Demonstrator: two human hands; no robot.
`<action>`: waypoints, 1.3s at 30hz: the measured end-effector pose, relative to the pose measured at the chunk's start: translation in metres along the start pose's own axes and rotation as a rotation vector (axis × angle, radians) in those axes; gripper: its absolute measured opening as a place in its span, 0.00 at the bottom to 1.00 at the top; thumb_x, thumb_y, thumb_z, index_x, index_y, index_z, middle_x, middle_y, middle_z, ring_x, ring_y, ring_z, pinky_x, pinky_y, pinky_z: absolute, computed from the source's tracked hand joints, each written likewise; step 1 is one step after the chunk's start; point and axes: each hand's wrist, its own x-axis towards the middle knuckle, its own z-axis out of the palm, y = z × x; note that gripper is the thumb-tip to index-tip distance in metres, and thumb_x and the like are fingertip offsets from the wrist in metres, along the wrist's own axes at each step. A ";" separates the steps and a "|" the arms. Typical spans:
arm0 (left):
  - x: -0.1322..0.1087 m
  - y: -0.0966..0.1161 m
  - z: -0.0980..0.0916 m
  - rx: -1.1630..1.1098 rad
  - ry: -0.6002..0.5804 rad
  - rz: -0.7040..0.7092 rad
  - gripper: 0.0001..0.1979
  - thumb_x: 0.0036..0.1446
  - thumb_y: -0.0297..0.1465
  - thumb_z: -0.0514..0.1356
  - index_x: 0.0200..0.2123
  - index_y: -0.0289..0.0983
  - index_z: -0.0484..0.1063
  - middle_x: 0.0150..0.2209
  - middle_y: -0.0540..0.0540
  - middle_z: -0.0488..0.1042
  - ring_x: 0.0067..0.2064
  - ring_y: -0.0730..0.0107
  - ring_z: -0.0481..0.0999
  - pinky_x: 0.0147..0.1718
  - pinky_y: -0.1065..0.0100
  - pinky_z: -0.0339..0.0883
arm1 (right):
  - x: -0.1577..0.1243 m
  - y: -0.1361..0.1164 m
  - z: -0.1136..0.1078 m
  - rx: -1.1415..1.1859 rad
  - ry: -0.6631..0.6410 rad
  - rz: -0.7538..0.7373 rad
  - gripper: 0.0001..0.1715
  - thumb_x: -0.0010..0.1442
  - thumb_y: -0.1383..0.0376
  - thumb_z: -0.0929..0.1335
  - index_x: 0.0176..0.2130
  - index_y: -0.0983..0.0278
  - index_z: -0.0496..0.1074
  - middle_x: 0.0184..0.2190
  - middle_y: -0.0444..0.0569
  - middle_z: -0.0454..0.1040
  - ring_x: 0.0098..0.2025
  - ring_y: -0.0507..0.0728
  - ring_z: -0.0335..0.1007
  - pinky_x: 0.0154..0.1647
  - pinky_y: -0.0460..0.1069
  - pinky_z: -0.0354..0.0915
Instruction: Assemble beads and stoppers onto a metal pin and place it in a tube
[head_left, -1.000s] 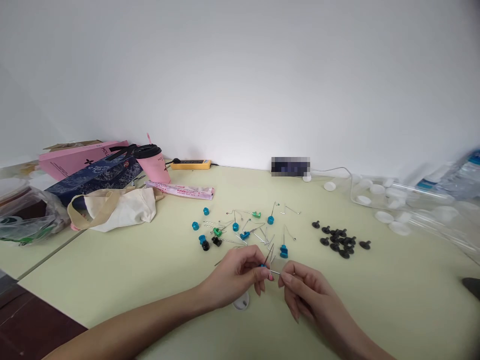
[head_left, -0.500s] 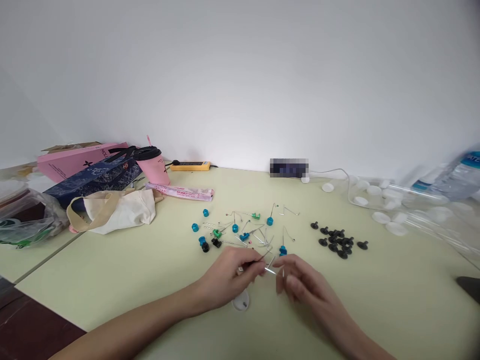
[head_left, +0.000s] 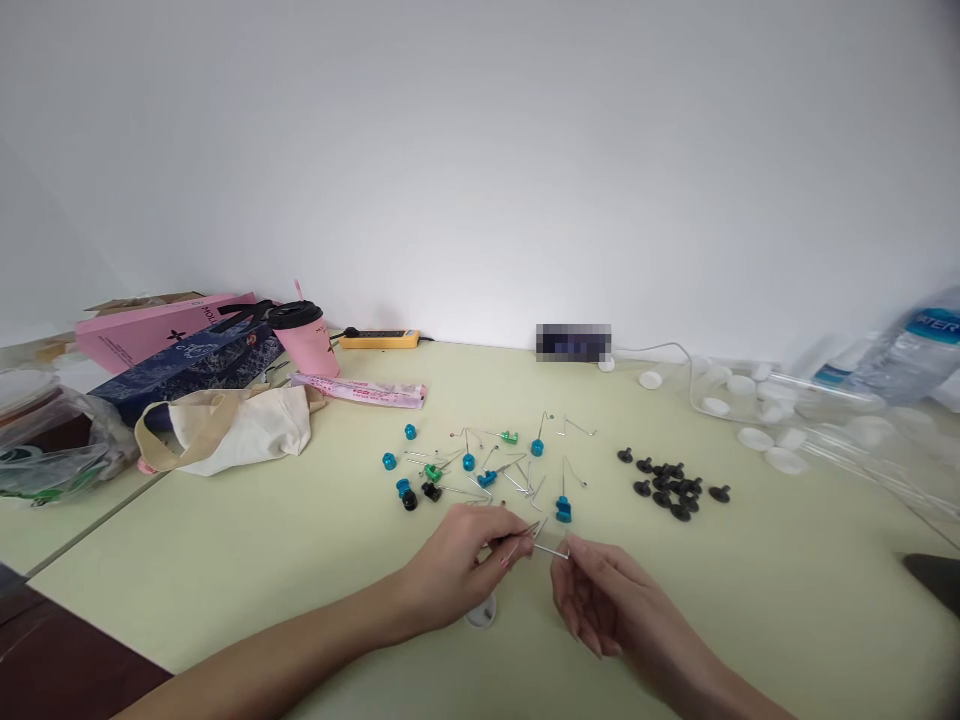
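The left hand (head_left: 469,560) has its grip pinched on a thin metal rod (head_left: 551,551), up over the table (head_left: 780,590). The right hand (head_left: 611,600) is at the rod's other end; I can't tell if its grip is tight. The left hand hides part of a white cap (head_left: 477,617). Blue knobs (head_left: 564,510) lie just past the hands, with black pegs (head_left: 664,487) to the right. Farther back are a pink cup (head_left: 307,350) and a cloth bag (head_left: 259,430). The bottle (head_left: 919,350) says "TER".
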 end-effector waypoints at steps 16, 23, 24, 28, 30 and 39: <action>0.000 0.001 -0.007 -0.170 -0.067 -0.141 0.15 0.60 0.37 0.55 0.27 0.34 0.72 0.23 0.50 0.68 0.25 0.76 0.67 0.23 0.76 0.59 | -0.003 0.003 0.002 -0.230 -0.075 0.024 0.29 0.65 0.46 0.55 0.28 0.64 0.65 0.16 0.43 0.66 0.14 0.48 0.54 0.15 0.43 0.49; 0.005 -0.017 -0.004 -0.573 -0.318 -0.366 0.18 0.56 0.41 0.58 0.24 0.32 0.70 0.22 0.48 0.70 0.19 0.76 0.66 0.22 0.73 0.64 | -0.011 0.009 -0.011 -1.033 0.073 -0.663 0.16 0.67 0.60 0.60 0.45 0.61 0.74 0.32 0.54 0.76 0.33 0.59 0.70 0.34 0.51 0.64; 0.005 -0.017 -0.004 -0.544 -0.279 -0.352 0.18 0.57 0.41 0.57 0.24 0.32 0.70 0.21 0.48 0.70 0.20 0.76 0.66 0.21 0.73 0.63 | -0.010 0.009 -0.009 -0.941 0.105 -0.616 0.17 0.67 0.58 0.60 0.48 0.61 0.72 0.33 0.53 0.75 0.33 0.58 0.70 0.33 0.51 0.64; 0.002 -0.009 -0.006 -0.180 -0.047 -0.125 0.17 0.63 0.37 0.52 0.27 0.34 0.70 0.23 0.49 0.68 0.25 0.74 0.68 0.25 0.74 0.62 | -0.002 0.006 0.002 -0.190 0.088 -0.112 0.35 0.66 0.44 0.52 0.42 0.66 0.71 0.25 0.50 0.71 0.21 0.51 0.64 0.18 0.44 0.56; 0.000 -0.008 -0.006 0.043 0.013 0.091 0.15 0.65 0.34 0.49 0.30 0.34 0.71 0.26 0.47 0.70 0.28 0.73 0.68 0.29 0.73 0.61 | 0.000 0.004 0.006 0.138 -0.021 0.169 0.41 0.63 0.40 0.49 0.32 0.68 0.70 0.18 0.47 0.67 0.14 0.47 0.55 0.12 0.41 0.43; 0.001 -0.017 0.002 -0.037 -0.101 -0.049 0.15 0.64 0.34 0.49 0.30 0.34 0.70 0.25 0.47 0.69 0.27 0.73 0.68 0.28 0.73 0.63 | -0.001 0.005 -0.005 -0.441 0.071 -0.202 0.22 0.63 0.51 0.62 0.30 0.63 0.71 0.21 0.44 0.64 0.22 0.50 0.57 0.22 0.45 0.54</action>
